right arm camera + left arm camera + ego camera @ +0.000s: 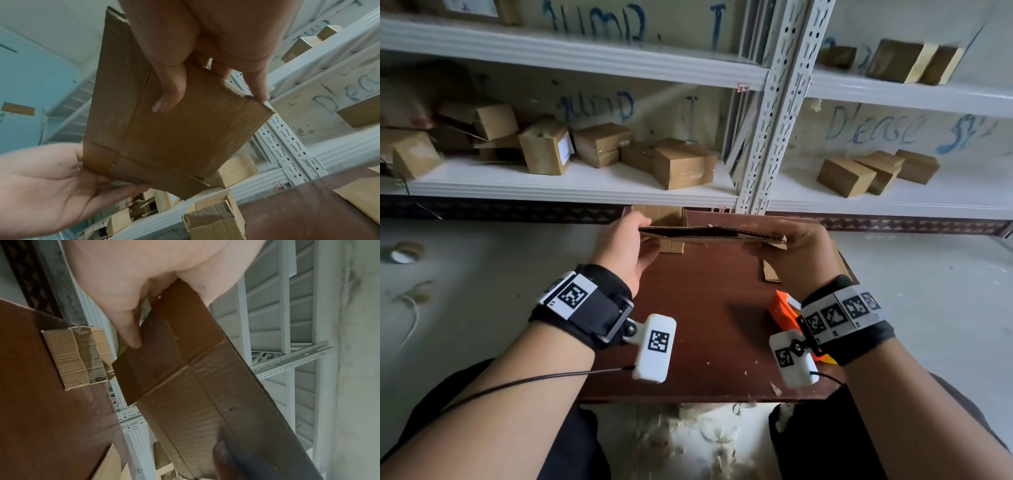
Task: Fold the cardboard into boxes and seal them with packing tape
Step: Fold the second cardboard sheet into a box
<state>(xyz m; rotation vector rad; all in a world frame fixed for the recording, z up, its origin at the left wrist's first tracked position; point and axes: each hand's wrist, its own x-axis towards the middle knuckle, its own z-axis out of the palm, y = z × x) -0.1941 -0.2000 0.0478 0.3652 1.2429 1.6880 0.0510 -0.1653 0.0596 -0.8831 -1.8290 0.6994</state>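
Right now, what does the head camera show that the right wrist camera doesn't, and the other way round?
Only the head view shows the orange plastic tape dispenser on the brown wooden table, both wrist straps, and a tape roll on the floor. Only the right wrist view shows the creased underside of the flat brown cardboard blank, with the right hand thumb pressing it. Both show the left hand holding its other end, and shelved boxes.

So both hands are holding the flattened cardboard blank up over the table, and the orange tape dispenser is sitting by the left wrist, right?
Not quite: the orange tape dispenser sits by the right wrist, as the head view shows. The left hand and right hand do hold the flattened cardboard blank over the table.
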